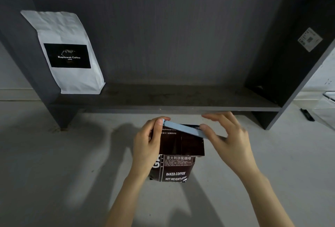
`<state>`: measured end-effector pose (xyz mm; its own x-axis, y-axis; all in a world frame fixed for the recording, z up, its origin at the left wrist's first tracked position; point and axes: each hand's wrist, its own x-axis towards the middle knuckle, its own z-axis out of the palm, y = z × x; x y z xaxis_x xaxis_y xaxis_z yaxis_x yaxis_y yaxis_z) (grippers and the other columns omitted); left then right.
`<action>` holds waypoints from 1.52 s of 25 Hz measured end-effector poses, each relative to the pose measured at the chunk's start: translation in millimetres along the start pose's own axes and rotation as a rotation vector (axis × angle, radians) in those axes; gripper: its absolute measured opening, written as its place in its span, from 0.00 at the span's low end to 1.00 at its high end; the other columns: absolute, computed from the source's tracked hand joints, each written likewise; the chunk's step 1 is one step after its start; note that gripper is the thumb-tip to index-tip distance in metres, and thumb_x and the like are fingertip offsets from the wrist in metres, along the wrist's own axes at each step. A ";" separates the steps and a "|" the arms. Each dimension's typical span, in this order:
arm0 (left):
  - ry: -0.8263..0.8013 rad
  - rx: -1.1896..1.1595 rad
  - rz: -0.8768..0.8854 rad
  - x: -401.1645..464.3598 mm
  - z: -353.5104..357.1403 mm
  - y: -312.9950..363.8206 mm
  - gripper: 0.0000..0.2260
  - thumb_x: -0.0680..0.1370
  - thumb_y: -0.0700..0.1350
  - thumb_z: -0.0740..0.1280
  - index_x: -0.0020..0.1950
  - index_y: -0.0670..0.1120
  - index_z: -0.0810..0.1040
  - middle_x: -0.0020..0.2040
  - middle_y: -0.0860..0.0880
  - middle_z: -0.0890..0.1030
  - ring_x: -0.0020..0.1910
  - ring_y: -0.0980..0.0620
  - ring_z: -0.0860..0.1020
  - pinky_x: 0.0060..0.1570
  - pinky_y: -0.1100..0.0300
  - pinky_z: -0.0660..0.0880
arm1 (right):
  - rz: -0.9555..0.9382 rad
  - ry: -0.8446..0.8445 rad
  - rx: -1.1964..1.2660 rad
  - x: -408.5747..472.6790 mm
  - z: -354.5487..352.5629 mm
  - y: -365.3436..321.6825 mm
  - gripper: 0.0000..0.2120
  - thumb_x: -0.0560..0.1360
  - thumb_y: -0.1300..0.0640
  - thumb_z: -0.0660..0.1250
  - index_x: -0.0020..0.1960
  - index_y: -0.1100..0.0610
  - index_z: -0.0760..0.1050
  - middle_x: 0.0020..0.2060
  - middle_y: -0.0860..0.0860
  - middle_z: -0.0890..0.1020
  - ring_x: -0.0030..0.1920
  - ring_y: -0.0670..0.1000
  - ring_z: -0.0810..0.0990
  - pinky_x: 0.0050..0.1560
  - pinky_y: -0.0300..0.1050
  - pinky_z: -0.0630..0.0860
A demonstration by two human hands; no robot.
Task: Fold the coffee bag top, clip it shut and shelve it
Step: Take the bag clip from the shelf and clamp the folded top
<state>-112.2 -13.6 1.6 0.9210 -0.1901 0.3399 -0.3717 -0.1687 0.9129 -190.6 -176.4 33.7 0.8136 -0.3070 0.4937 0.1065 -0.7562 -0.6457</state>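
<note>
A dark brown coffee bag (pixel 178 168) stands on the pale counter, its top folded down toward me. A long light blue clip (pixel 183 128) lies across the fold at the top of the bag. My left hand (pixel 147 147) holds the bag's left side with thumb and fingers pinching the clip's left end. My right hand (pixel 228 136) pinches the clip's right end with its thumb, the other fingers spread above. The dark grey shelf (pixel 163 100) runs just behind the bag.
A white coffee bag (pixel 70 54) with a black label leans in the shelf's left corner. The shelf's side panels rise at left and right, with a sticker (pixel 310 39) on the right one. A black pen-like object (pixel 307 114) and a clear container lie at far right.
</note>
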 end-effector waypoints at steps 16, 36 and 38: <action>0.060 -0.176 -0.161 3.6 5.2 -2.2 0.14 0.79 0.45 0.56 0.39 0.55 0.78 0.37 0.56 0.81 0.35 0.64 0.78 0.34 0.74 0.72 | -0.291 -0.013 -0.079 -0.2 19.8 -5.0 0.10 0.72 0.50 0.63 0.49 0.51 0.79 0.43 0.42 0.82 0.43 0.44 0.78 0.45 0.41 0.72; 0.016 -0.148 -0.121 4.8 -3.9 -8.9 0.12 0.78 0.47 0.56 0.43 0.60 0.77 0.43 0.60 0.81 0.42 0.69 0.77 0.40 0.78 0.70 | 0.136 -0.328 0.362 -15.7 -12.0 27.7 0.10 0.72 0.64 0.64 0.48 0.51 0.77 0.39 0.49 0.80 0.36 0.41 0.80 0.38 0.29 0.73; -0.035 -0.162 -0.104 3.1 -7.0 -10.0 0.10 0.78 0.47 0.57 0.48 0.62 0.75 0.48 0.63 0.79 0.47 0.72 0.75 0.44 0.80 0.69 | 0.160 -0.299 0.420 -16.2 -11.3 28.0 0.08 0.73 0.65 0.63 0.49 0.57 0.76 0.39 0.50 0.81 0.37 0.40 0.80 0.38 0.27 0.73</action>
<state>-104.7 -5.7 -4.9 0.9480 -0.2137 0.2360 -0.2483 -0.0323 0.9681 -207.2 -199.1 14.3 0.9591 -0.1752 0.2226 0.1377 -0.3981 -0.9069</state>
